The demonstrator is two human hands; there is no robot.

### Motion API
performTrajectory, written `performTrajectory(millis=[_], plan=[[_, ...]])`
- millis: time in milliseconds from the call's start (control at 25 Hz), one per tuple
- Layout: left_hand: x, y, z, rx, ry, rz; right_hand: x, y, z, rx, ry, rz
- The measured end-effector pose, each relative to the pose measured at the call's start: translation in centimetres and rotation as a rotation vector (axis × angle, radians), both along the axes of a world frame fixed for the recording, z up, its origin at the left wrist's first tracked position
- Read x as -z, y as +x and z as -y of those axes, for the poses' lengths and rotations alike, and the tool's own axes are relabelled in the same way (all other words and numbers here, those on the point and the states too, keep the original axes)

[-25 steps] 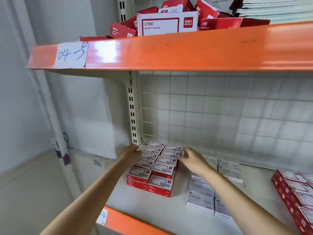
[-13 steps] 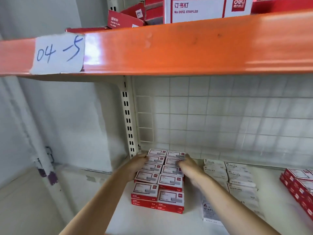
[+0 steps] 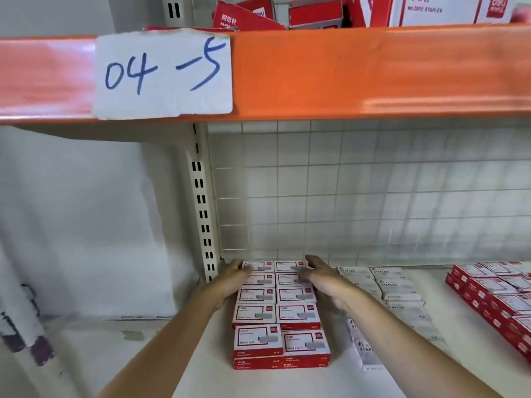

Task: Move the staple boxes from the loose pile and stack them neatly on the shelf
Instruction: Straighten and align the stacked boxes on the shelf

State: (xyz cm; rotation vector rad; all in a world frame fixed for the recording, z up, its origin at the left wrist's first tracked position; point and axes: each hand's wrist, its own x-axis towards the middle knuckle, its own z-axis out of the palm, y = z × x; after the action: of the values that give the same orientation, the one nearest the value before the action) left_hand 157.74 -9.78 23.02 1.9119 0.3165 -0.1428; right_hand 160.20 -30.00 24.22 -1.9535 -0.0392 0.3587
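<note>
While we compare this moment with the two earlier views, we log the following, largest item first.

Shelf: the white shelf (image 3: pixel 201 366) carries every stack in view; it now sits lower in our view than a second ago, because our head has come closer and tilted up.

Upper beam: the orange beam (image 3: pixel 373 73) now fills the top of our view, where before it took up far less.

Beam label: the paper label (image 3: pixel 162 74) reads "04 -5" in blue handwriting.

Upper cartons: the red and white cartons (image 3: pixel 416 10) above the beam show "STAPLES" and part of a red logo; we cannot read the smaller print.

Red stack: the staple boxes (image 3: pixel 280 314) stand in two columns at the left rear corner of the shelf, the front pair sitting lower than the rows behind. Print on the lids is too small to read.

White boxes: the white boxes (image 3: pixel 396 291) lie just right of the red stack, and we read "STAPLES" on them.

Right stack: more red boxes (image 3: pixel 494 297) sit well apart at the right edge.

Left hand: the left hand (image 3: pixel 230 280) lies flat against the left flank of the stack, fingers extended, gripping nothing; it has slid rearward.

Right hand: the right hand (image 3: pixel 324 278) presses the right flank the same way, fingers extended, nothing held.

Meaning: we judge that the hands are squaring the stack, so this batch looks nearly placed.
</note>
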Motion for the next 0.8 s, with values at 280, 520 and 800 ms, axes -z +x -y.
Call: performTrajectory(millis=[280,520,800], plan=[[0.1,0.9,-0.2,-0.082,-0.018,0.104,0.0,1.0,-0.4,0.026,-0.071,0.033],[-0.2,0.8,-0.4,-0.024,-0.04,0.071,0.0,1.5,-0.4,-0.008,-0.056,-0.026],[0.4,0.6,0.2,0.022,-0.121,0.045,-0.1,0.7,-0.9,0.004,0.085,-0.089]])
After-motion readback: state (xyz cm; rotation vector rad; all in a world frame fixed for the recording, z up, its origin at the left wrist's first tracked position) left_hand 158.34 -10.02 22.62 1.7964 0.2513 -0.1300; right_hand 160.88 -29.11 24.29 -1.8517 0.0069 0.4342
